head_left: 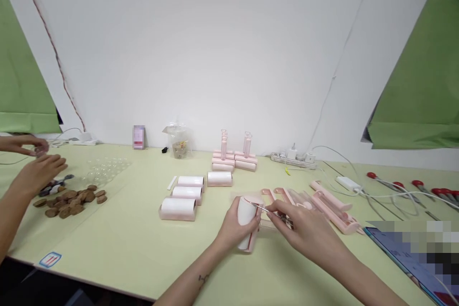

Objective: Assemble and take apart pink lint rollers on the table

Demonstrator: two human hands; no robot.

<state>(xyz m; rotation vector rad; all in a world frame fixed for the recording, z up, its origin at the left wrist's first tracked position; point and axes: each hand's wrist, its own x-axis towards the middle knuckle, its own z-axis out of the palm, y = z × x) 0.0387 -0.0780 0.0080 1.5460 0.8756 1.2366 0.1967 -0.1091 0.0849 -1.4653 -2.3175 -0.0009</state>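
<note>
Near the table's middle, my left hand (pixel 233 224) is wrapped round a white roll (pixel 245 214) in a pale pink holder (pixel 252 244), held tilted. My right hand (pixel 299 227) grips a thin metal tool (pixel 261 207), perhaps scissors or tweezers; its handle is partly hidden by the fingers. The tool's tip touches or lies very near the roll's upper right edge. Just behind and right of my hands are pink plastic frames (pixel 333 210). To the left lie several white rolls in pink holders (pixel 178 207).
Finished-looking pink rollers (pixel 223 161) stand by the wall, near a power strip (pixel 293 160). Red-handled tools (pixel 398 185), cables and a tablet-like screen (pixel 394 258) lie right. At left, another person's hands (pixel 39 172) work beside brown pieces (pixel 71 202) and clear beads (pixel 103 169).
</note>
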